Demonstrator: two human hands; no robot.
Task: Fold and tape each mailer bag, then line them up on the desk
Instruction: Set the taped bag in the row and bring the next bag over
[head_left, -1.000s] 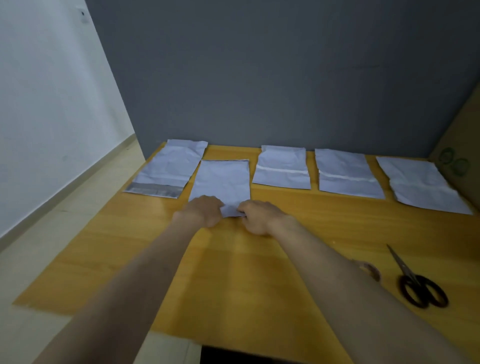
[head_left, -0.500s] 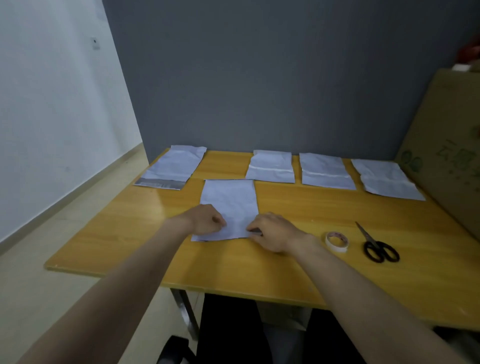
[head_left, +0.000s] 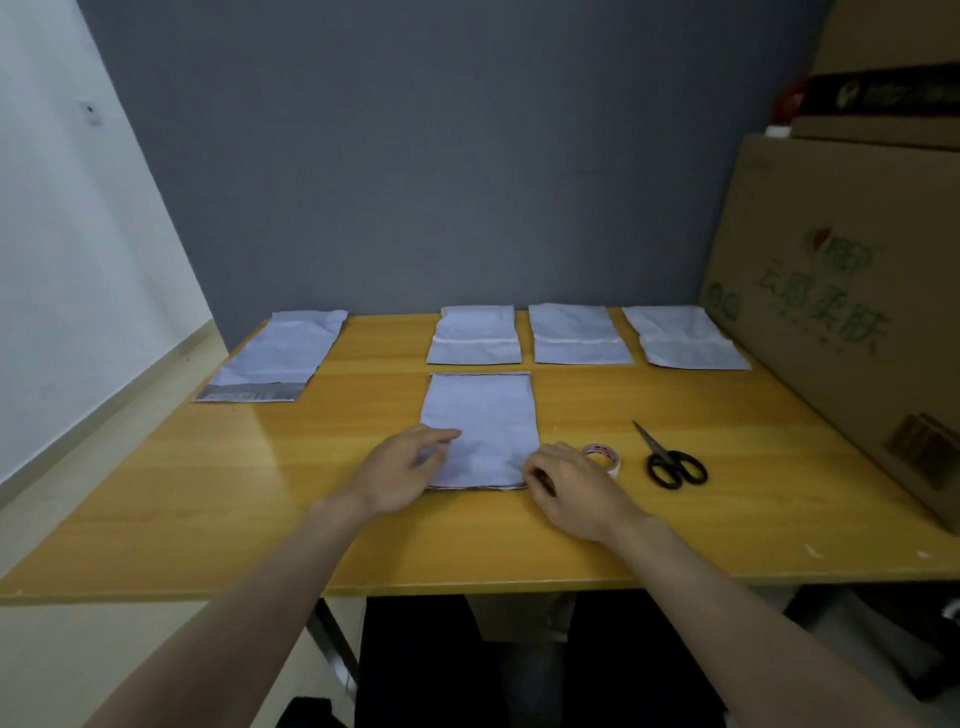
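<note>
Mailer bag flat on counter, left hand relaxed on its near-left corner, right hand pinching its near-right corner.

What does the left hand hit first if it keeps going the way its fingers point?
The left hand points right and slightly away, fingers already over the unfolded mailer bag. Going straight on, it would slide across that bag; the tape roll lies nearer the person, probably off that line.

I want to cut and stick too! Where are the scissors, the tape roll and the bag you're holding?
scissors (head_left: 675, 464): head view, on the black handles.
tape roll (head_left: 602, 453): head view, on its top rim.
mailer bag (head_left: 480, 423): head view, on its flat middle.
</note>
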